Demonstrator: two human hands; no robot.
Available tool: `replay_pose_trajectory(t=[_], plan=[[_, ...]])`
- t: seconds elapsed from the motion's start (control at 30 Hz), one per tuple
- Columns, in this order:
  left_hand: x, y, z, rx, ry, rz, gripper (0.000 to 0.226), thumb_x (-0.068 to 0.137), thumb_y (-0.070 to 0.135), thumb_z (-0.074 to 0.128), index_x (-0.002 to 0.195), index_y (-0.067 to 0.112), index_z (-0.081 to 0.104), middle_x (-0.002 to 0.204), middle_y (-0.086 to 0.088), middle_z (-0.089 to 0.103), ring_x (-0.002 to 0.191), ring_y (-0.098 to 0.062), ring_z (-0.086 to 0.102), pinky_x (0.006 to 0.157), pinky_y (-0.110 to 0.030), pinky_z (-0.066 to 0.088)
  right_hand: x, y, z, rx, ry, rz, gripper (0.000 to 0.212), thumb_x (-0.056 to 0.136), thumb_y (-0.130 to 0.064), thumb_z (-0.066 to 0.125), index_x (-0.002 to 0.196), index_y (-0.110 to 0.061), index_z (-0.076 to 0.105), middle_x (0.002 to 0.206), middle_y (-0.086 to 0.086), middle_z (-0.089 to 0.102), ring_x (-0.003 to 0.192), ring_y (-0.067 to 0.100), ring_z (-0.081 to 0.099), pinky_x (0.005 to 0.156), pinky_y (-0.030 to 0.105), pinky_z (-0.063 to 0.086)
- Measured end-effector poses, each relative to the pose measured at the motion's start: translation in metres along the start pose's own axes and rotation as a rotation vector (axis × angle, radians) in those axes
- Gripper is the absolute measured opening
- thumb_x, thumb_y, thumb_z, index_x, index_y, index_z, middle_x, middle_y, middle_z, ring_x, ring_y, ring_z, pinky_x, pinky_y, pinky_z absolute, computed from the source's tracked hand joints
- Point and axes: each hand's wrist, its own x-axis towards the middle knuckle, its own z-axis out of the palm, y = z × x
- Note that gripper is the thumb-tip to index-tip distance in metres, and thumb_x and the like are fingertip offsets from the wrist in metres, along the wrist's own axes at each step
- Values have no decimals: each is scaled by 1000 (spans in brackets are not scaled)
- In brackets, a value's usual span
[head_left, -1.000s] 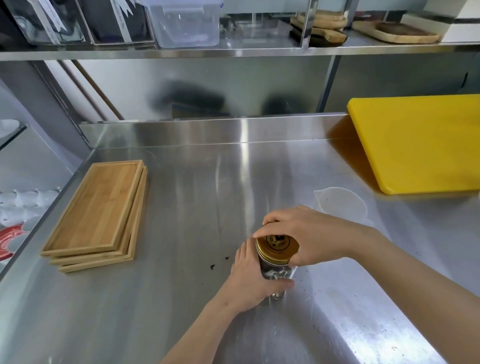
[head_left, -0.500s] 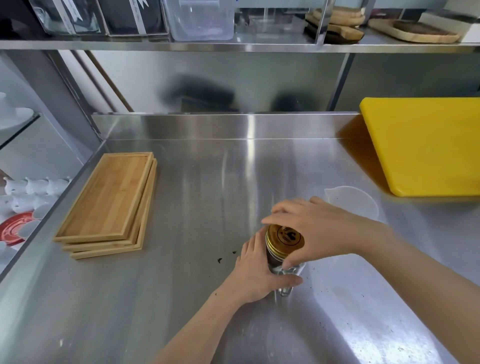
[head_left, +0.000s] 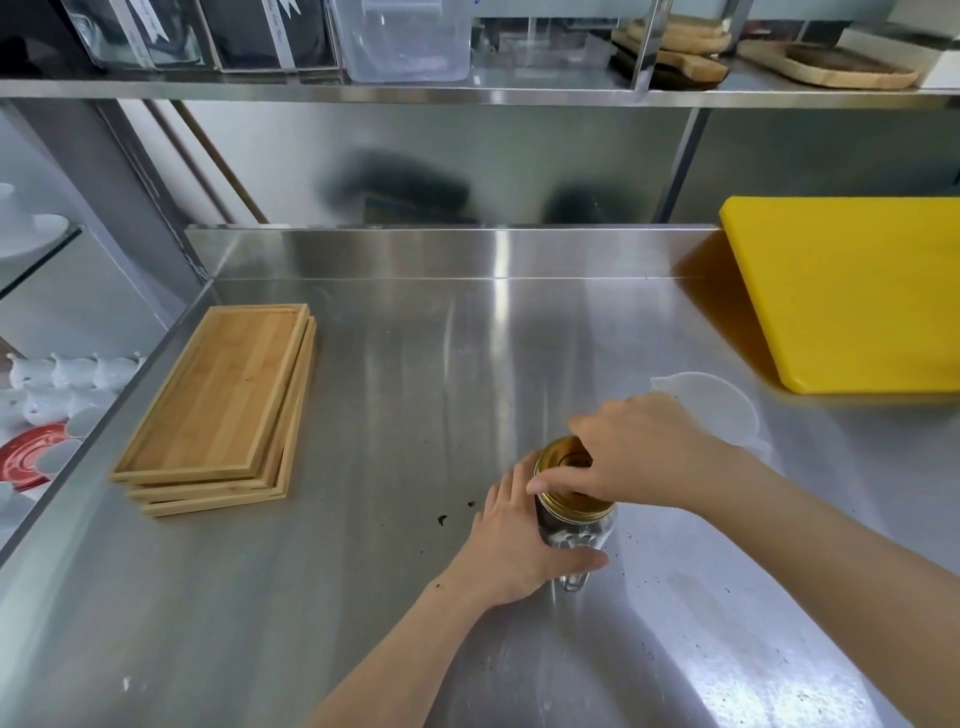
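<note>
Clear glass jar (head_left: 574, 532) with dark contents stands upright on the brushed stainless-steel counter (head_left: 415, 389), near the front edge, right of centre. Clock bearings are taken from the jar, 12 toward the back wall.

- Left hand (head_left: 519, 545): comes in from 7 o'clock, fingers curled round the glass body, thumb laid across its near side. Clamped on the jar.
- Right hand (head_left: 639, 452): comes in from 4 o'clock, fingers and thumb bent over the round gold metal lid (head_left: 563, 462), gripping its rim. Lid sits on the jar's mouth.
- Translucent plastic measuring cup (head_left: 722, 410): 2 o'clock, just behind the right hand.
- Thick yellow plastic cutting board (head_left: 852, 291): 1 o'clock, well apart.
- Stack of rectangular bamboo trays (head_left: 223, 400): 10 o'clock, well apart.
- Dark specks (head_left: 441, 518): 9 o'clock, near the left hand.
</note>
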Motion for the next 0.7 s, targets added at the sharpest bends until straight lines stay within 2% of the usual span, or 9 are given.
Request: replay_pose_trajectory(t=[0.1,0.2,0.27,0.33,0.4,0.47,0.53,0.6,0.7], plan=[[1,-1,1,-35,45,9,102,48,68,70,133,36,23,135,11,38,126,-16,36,106,-46,35,-3,9,-3,237,-177,-133,59,75,-67,51,128,-47,35,130,-10,41,109,13,48,82,33,50],[1,-3,3,-33,41,13,106,48,67,71,136,35,20,138,11,36,129,-15,34,108,-44,35,-3,12,-3,238,-276,-253,68,76,-28,67,131,-48,32,134,-10,34,118,14,39,87,33,51],[1,-2,2,-40,48,12,107,47,68,70,136,34,21,138,10,37,129,-15,35,107,-45,35,-3,9,-2,210,-222,-214,59,76,-36,65,128,-45,37,122,-8,45,106,15,47,82,33,52],[0,-1,1,-48,43,8,106,47,67,70,136,38,19,139,11,36,129,-15,34,107,-45,35,-2,3,-1,132,-123,-113,49,76,-62,52,116,-34,47,103,-5,55,89,16,55,74,32,52],[-1,0,0,-39,20,6,108,49,68,69,138,41,14,143,13,31,132,-14,29,109,-46,32,0,1,0,28,-53,-9,67,71,-80,34,99,-22,54,86,-3,59,77,17,58,69,31,51],[-2,0,0,-40,20,8,107,50,67,69,138,41,14,143,13,31,133,-14,29,109,-46,32,0,4,2,33,-47,6,75,66,-85,30,105,-26,53,94,-4,61,83,16,58,70,29,50],[-2,1,0,-53,39,10,105,48,65,70,136,40,17,140,12,35,131,-14,33,108,-45,34,-1,10,1,150,-124,-57,67,68,-78,44,125,-44,38,124,-7,49,106,15,51,78,29,48],[-2,1,1,-51,54,9,105,47,66,71,135,37,20,139,10,37,130,-15,36,107,-45,35,-3,15,-1,227,-216,-167,66,74,-52,62,130,-52,28,140,-10,30,122,14,37,86,34,49],[-1,0,2,-50,54,11,105,47,67,71,134,37,21,139,10,37,130,-15,36,107,-45,36,-4,12,1,208,-223,-217,62,77,-35,64,129,-48,34,129,-8,39,113,16,44,83,35,51]])
